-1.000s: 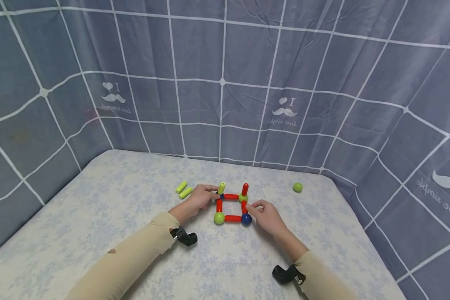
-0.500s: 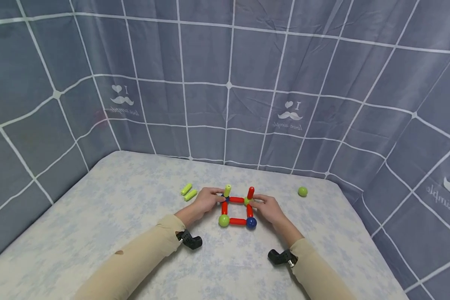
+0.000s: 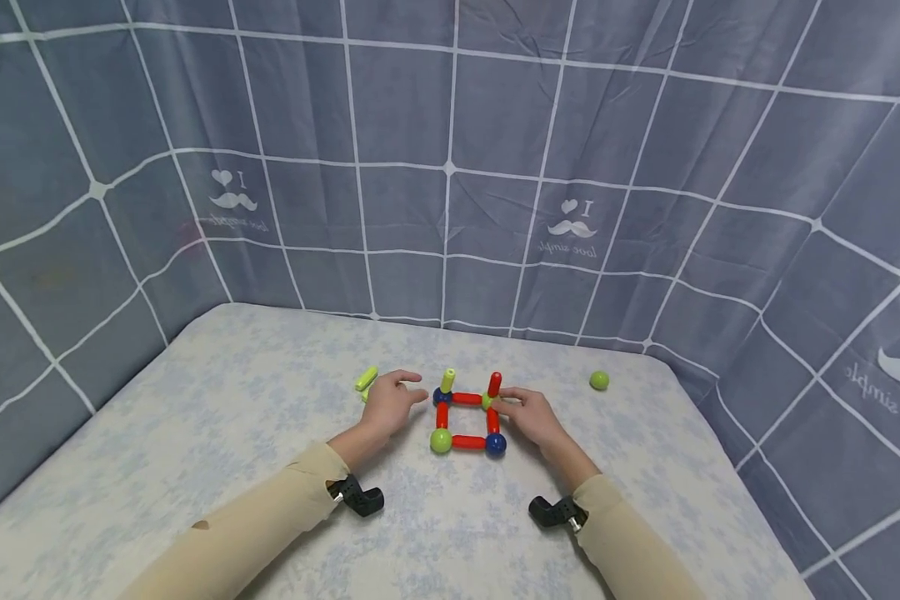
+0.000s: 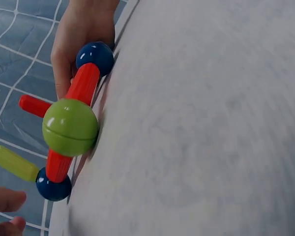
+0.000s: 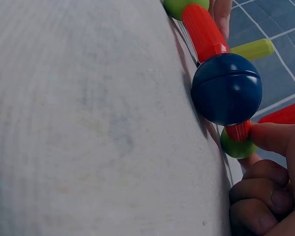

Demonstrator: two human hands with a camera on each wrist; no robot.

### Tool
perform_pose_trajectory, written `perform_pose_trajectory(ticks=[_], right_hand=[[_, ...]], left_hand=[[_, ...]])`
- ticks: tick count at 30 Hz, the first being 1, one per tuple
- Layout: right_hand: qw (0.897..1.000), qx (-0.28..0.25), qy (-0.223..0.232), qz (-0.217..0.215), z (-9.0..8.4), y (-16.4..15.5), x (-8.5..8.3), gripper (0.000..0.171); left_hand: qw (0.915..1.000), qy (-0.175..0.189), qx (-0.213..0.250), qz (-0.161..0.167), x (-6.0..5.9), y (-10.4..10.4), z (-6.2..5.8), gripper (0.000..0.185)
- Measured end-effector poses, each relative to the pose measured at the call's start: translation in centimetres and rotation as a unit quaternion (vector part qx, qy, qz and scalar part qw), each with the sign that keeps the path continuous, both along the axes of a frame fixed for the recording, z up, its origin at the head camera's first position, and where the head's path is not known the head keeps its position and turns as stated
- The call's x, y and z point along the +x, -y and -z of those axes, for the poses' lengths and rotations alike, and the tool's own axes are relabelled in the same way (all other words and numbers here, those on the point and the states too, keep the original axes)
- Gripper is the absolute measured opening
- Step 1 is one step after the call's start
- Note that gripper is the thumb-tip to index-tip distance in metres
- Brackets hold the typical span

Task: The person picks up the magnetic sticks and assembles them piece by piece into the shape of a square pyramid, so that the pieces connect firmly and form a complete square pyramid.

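On the table, red rods (image 3: 468,442) join balls into a square: a green ball (image 3: 441,441) and a blue ball (image 3: 496,444) in front, a blue ball (image 3: 442,397) and another green ball (image 5: 231,145) behind. A yellow-green rod (image 3: 447,381) stands on the rear blue ball, and a red rod (image 3: 494,384) rises from the rear green one. My right hand (image 3: 534,417) pinches that rear green ball between thumb and index finger. Left of the square, my left hand (image 3: 386,406) is empty, thumb and index finger spread apart, near the rear blue ball.
Two loose yellow-green rods (image 3: 366,378) lie behind the left hand, which partly covers one. A loose green ball (image 3: 599,380) sits at the back right of the cloth-covered table (image 3: 450,533). A grey checked curtain (image 3: 397,208) hangs behind and at both sides.
My left hand has let go of the rear blue ball and moved left toward the loose rods. The right hand has shifted from the right-side red rod back to the rear green ball.
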State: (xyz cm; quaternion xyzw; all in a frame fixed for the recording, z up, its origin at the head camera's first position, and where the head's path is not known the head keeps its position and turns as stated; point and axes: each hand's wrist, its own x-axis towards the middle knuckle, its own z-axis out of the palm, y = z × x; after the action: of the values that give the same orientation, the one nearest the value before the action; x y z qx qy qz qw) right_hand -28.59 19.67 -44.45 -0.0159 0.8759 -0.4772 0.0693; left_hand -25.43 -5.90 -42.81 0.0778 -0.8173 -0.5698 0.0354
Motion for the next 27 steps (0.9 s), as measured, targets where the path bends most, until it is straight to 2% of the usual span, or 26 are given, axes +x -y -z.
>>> perform_pose_trajectory(ticks=[5, 12, 19, 27], right_hand=[[1.000, -0.002, 0.000, 0.003, -0.3, 0.3, -0.1, 0.036], [1.000, -0.001, 0.001, 0.001, -0.1, 0.3, -0.1, 0.034], [1.000, 0.002, 0.004, 0.004, -0.1, 0.4, -0.1, 0.034], [1.000, -0.002, 0.002, 0.000, -0.2, 0.2, 0.0, 0.033]], left_hand=[[0.9974, -0.034, -0.055, -0.032, 0.5, 1.6, -0.4, 0.033], [0.9942, -0.026, -0.085, -0.060, 0.5, 3.6, 0.0, 0.034], [0.9906, -0.021, -0.119, -0.065, 0.5, 4.7, 0.1, 0.036], [0.9888, -0.003, -0.137, -0.059, 0.5, 4.8, 0.0, 0.038]])
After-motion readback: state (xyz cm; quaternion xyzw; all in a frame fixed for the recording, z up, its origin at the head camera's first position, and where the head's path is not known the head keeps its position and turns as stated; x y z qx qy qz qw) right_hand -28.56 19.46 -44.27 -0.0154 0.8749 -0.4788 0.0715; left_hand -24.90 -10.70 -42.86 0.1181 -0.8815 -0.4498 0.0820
